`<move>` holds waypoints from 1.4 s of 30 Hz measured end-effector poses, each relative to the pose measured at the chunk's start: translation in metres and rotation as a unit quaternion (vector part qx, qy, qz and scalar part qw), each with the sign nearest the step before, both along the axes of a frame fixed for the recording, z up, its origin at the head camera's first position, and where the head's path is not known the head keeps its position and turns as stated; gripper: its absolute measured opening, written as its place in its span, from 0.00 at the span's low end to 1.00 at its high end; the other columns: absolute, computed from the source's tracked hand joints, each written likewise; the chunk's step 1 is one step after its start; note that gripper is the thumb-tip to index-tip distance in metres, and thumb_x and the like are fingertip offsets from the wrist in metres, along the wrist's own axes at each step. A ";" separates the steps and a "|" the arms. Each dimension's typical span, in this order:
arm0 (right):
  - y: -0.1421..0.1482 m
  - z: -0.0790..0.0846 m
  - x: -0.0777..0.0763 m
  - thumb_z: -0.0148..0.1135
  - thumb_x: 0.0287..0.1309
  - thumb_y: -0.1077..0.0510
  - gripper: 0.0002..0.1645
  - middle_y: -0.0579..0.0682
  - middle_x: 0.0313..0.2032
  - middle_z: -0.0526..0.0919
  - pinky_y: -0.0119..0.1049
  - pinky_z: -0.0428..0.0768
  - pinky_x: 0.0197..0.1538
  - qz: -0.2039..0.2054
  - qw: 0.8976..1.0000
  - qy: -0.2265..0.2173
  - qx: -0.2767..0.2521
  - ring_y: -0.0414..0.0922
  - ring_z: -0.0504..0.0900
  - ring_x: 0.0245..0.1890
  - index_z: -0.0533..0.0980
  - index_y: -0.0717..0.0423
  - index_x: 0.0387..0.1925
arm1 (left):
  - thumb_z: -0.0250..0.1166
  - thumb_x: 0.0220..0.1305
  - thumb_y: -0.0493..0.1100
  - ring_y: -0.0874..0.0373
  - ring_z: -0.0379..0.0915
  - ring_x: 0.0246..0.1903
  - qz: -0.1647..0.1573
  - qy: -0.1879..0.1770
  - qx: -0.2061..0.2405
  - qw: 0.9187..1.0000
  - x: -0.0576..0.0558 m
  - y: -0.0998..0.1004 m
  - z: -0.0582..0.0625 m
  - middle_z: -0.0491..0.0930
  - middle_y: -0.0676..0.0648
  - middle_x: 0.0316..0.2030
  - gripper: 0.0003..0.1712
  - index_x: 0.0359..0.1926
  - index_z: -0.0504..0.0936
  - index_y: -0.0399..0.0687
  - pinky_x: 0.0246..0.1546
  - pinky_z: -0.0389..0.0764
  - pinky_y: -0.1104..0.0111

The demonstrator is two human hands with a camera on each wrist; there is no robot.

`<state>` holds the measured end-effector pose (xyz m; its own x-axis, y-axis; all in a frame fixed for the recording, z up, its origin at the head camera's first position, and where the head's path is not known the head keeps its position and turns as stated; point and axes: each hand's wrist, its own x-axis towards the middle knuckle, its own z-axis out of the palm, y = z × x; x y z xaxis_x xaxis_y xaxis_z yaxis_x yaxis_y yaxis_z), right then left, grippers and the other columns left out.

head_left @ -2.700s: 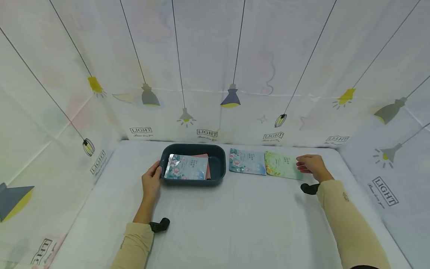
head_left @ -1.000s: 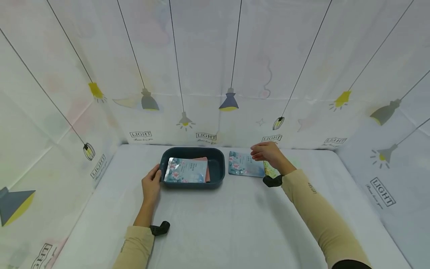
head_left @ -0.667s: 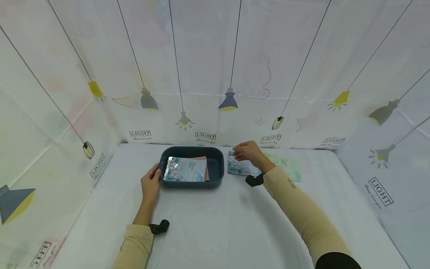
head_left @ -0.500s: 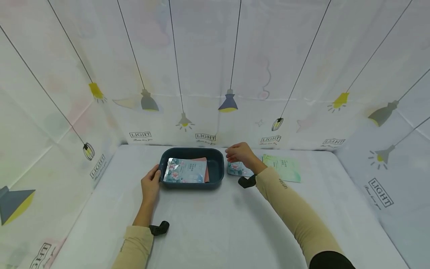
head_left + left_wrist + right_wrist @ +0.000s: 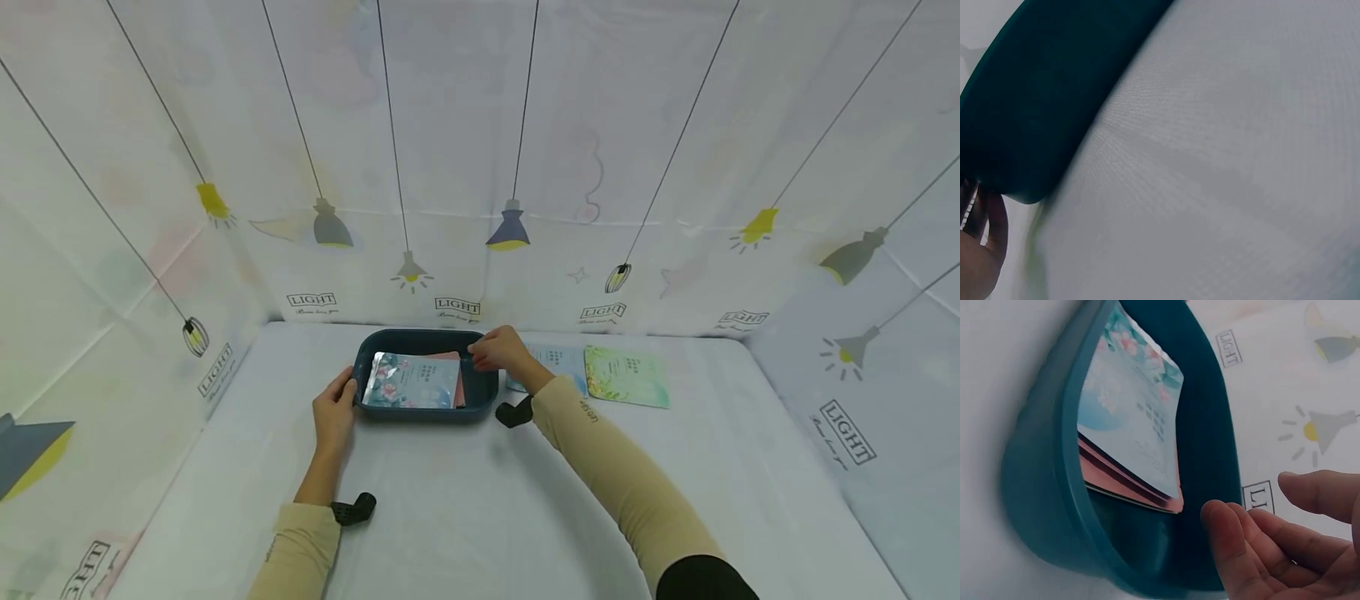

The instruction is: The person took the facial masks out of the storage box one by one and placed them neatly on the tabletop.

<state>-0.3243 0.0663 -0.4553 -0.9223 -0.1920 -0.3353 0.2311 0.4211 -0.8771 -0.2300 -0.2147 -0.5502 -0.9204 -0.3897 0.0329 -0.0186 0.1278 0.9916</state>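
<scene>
A pale curtain (image 5: pixel 450 100) runs behind and along both sides of the white table (image 5: pixel 435 508). Printed on it are lamps on thin cords, among them a yellow lamp (image 5: pixel 213 201) and a blue lamp (image 5: pixel 508 228), plus boxed "LIGHT" labels (image 5: pixel 457 307) and a small star (image 5: pixel 578 274). The faint pastel shapes (image 5: pixel 177 250) are too washed-out to read surely.

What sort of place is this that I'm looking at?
Probably a makeshift recording booth: creased lamp-print sheeting hangs behind and on both sides of a plain white table, and the person wears black wrist cameras.
</scene>
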 end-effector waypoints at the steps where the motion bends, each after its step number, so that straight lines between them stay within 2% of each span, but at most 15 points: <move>1: -0.003 -0.001 0.000 0.63 0.62 0.59 0.19 0.65 0.45 0.84 0.44 0.85 0.50 -0.001 1.000 -0.002 0.004 0.46 0.86 0.33 0.78 0.70 0.49 | 0.52 0.75 0.44 0.55 0.64 0.68 0.000 0.000 0.002 1.000 0.000 0.000 0.000 0.70 0.43 0.67 0.24 0.67 0.70 0.41 0.57 0.71 0.83; 8: -0.019 -0.012 0.002 0.62 0.61 0.62 0.17 0.64 0.44 0.85 0.45 0.84 0.50 0.005 1.000 -0.006 0.013 0.54 0.87 0.40 0.80 0.71 0.47 | 0.51 0.75 0.44 0.54 0.63 0.69 0.001 -0.006 -0.003 1.000 -0.003 -0.001 -0.001 0.69 0.43 0.68 0.24 0.67 0.70 0.42 0.65 0.69 0.67; 13: -0.028 -0.012 0.006 0.63 0.60 0.63 0.16 0.63 0.42 0.85 0.46 0.84 0.51 0.019 0.999 -0.002 0.037 0.55 0.87 0.40 0.80 0.72 0.46 | 0.52 0.75 0.43 0.54 0.64 0.68 0.002 -0.003 0.001 1.000 -0.004 -0.003 0.002 0.70 0.43 0.67 0.24 0.67 0.70 0.41 0.62 0.70 0.73; 18: -0.033 -0.014 0.010 0.64 0.56 0.67 0.10 0.63 0.37 0.87 0.45 0.85 0.46 0.043 0.997 0.007 0.061 0.55 0.87 0.37 0.82 0.72 0.38 | 0.52 0.75 0.44 0.55 0.63 0.69 0.000 0.000 0.005 1.000 -0.005 -0.004 0.003 0.69 0.43 0.68 0.24 0.67 0.70 0.41 0.63 0.70 0.75; 24: -0.038 -0.022 0.012 0.68 0.53 0.65 0.05 0.53 0.22 0.83 0.42 0.85 0.40 0.042 0.991 0.001 0.124 0.48 0.85 0.24 0.83 0.66 0.28 | 0.51 0.75 0.44 0.54 0.60 0.71 -0.001 -0.020 0.027 0.999 0.000 0.000 0.000 0.67 0.44 0.69 0.24 0.68 0.69 0.43 0.65 0.67 0.73; 28: -0.041 -0.029 0.012 0.69 0.53 0.65 0.06 0.52 0.21 0.81 0.41 0.86 0.36 0.021 0.989 -0.006 0.144 0.46 0.83 0.20 0.82 0.67 0.31 | 0.51 0.75 0.44 0.54 0.59 0.71 -0.003 -0.022 0.029 0.999 0.003 0.003 -0.005 0.67 0.44 0.69 0.24 0.68 0.69 0.42 0.68 0.65 0.66; 34: -0.046 -0.031 0.014 0.69 0.54 0.64 0.15 0.57 0.27 0.85 0.42 0.85 0.34 0.004 0.989 -0.015 0.144 0.51 0.86 0.24 0.80 0.70 0.42 | 0.52 0.75 0.45 0.52 0.61 0.70 0.006 -0.014 0.003 1.000 0.004 0.003 -0.005 0.69 0.43 0.68 0.24 0.67 0.70 0.42 0.69 0.65 0.60; 38: -0.048 -0.029 0.016 0.68 0.55 0.63 0.17 0.60 0.28 0.86 0.43 0.86 0.35 -0.008 0.991 -0.032 0.132 0.55 0.87 0.28 0.79 0.71 0.44 | 0.52 0.74 0.45 0.53 0.62 0.69 0.008 -0.009 -0.004 1.000 0.003 0.002 -0.004 0.70 0.43 0.67 0.24 0.66 0.71 0.42 0.68 0.67 0.63; 42: -0.050 -0.028 0.015 0.67 0.55 0.64 0.13 0.60 0.27 0.86 0.43 0.86 0.37 -0.020 0.993 -0.036 0.107 0.54 0.88 0.29 0.80 0.70 0.40 | 0.52 0.75 0.46 0.53 0.62 0.69 0.005 -0.008 -0.006 1.000 0.001 0.001 -0.002 0.70 0.43 0.67 0.24 0.67 0.71 0.42 0.64 0.69 0.75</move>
